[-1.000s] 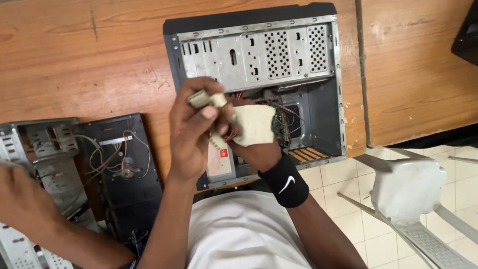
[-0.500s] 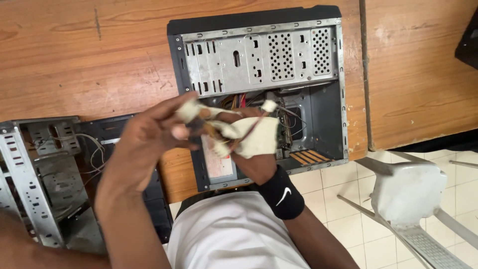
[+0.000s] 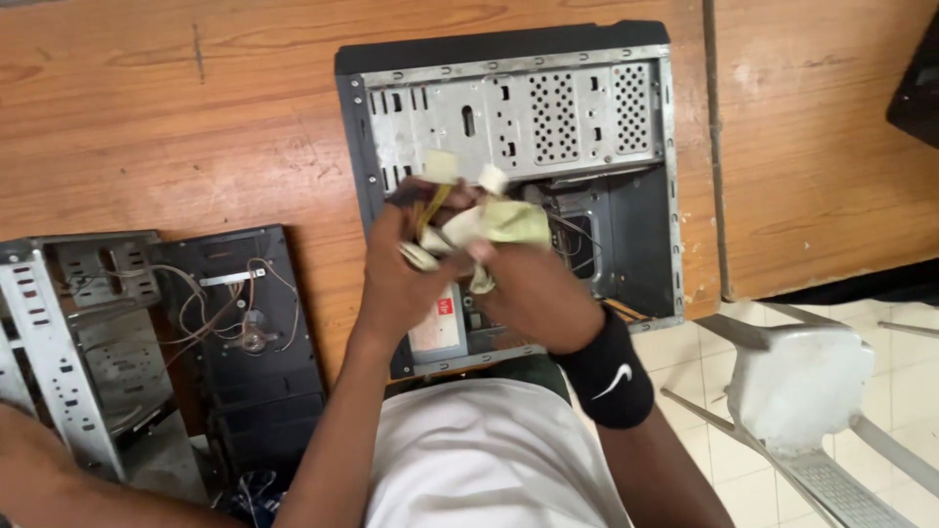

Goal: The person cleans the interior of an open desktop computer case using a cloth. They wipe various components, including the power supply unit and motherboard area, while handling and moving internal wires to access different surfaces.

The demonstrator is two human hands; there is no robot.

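Both my hands meet above an open grey computer case (image 3: pixel 548 108) lying on a wooden table (image 3: pixel 176 127). My left hand (image 3: pixel 396 279) grips a bundle of yellow and dark cables with white plug connectors (image 3: pixel 440 166) sticking up from it. My right hand (image 3: pixel 533 293), with a black wristband, is closed on the same bundle and on a pale yellowish cloth-like piece (image 3: pixel 509 223). The cables run down into the case, hidden behind my hands.
A second opened black case (image 3: pixel 245 323) with loose wires lies to the left, beside a bare metal chassis (image 3: pixel 59 332). Another person's arm (image 3: pixel 39 479) shows at the bottom left. A white plastic chair (image 3: pixel 797 376) stands on the tiled floor at right.
My left hand has come back in from the left and closed on the cable bundle next to my right hand. The connectors now point up.
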